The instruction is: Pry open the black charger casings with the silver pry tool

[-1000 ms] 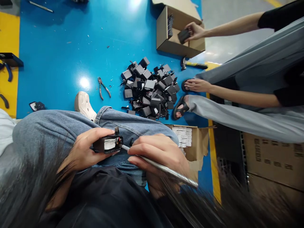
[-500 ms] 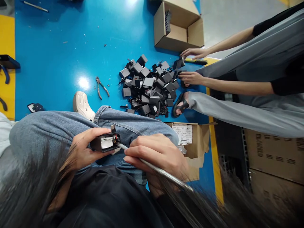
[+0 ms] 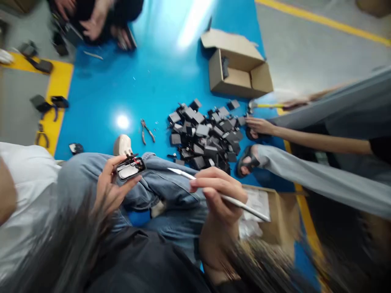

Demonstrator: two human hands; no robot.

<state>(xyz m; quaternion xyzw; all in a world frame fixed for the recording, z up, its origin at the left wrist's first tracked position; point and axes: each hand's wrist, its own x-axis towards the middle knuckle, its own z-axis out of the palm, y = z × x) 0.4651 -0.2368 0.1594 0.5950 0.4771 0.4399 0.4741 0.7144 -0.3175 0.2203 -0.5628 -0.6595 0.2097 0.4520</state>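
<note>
My left hand (image 3: 111, 189) grips a small open black electronics case (image 3: 130, 168) by its sides, over my lap. White parts and red wires show inside it. In my right hand (image 3: 221, 191) is a slim silver pointed tool (image 3: 181, 173), held like a pen. Its tip points left and stands apart from the case, over my jeans. Blur hides the tool's exact kind.
A pile of dark cases (image 3: 204, 134) lies on the blue floor, with pliers (image 3: 146, 131) left of it. Beyond is a cardboard box (image 3: 218, 77); another carton (image 3: 273, 211) stands at my right. A co-worker's hand (image 3: 259, 125) reaches the pile, near a yellow-handled hammer (image 3: 269, 106).
My right hand has drawn the tool's tip out of the case and away. My left hand has tilted the case. The view has shifted, and the co-worker now holds the hammer.
</note>
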